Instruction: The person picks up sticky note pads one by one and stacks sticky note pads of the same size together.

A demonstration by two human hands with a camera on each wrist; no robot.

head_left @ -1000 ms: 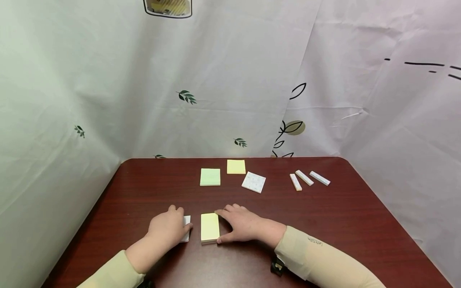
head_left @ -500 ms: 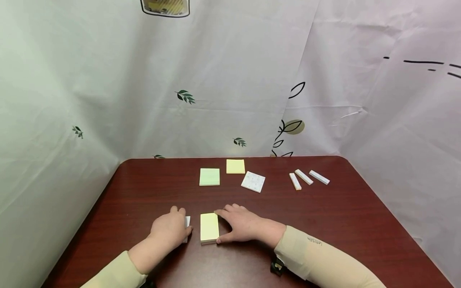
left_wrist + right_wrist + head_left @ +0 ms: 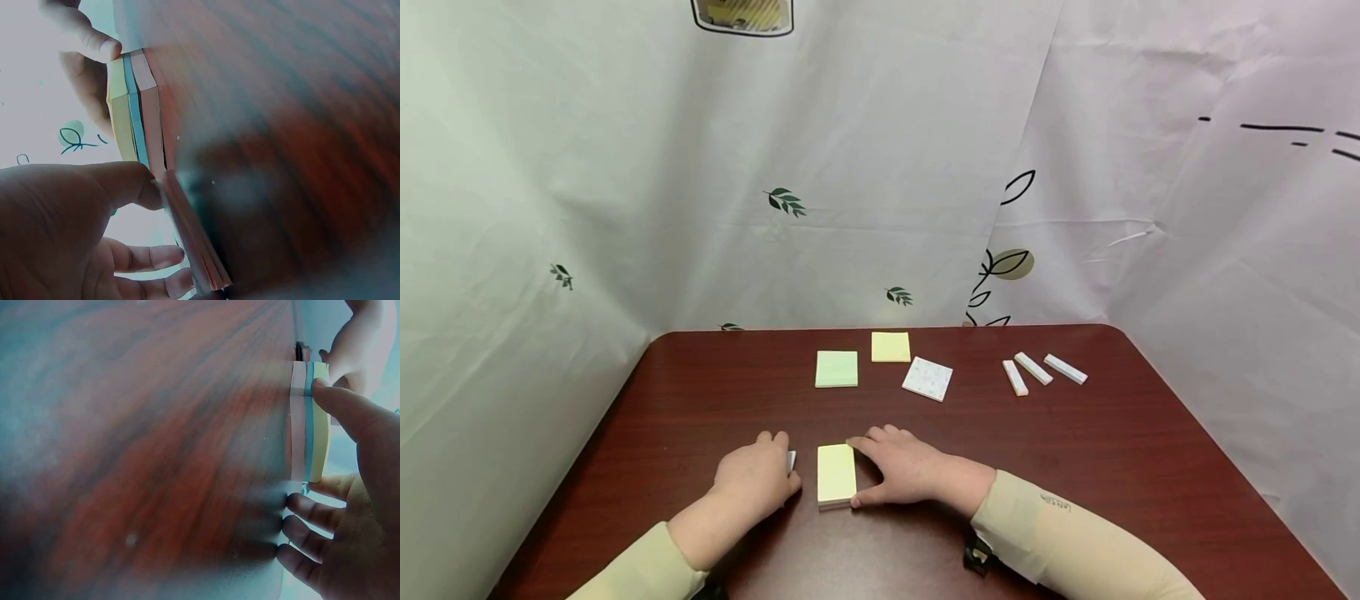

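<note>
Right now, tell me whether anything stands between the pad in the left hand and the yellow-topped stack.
Nothing separate shows: in the head view, a strip of table lies between the pad and the yellow-topped stack. Only the thumb of the left hand juts past the pad's edge.

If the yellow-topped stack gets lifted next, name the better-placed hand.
Probably the right hand: its thumb and forefinger touch the yellow-topped stack at its near and far ends. The left hand grips a separate pad.
</note>
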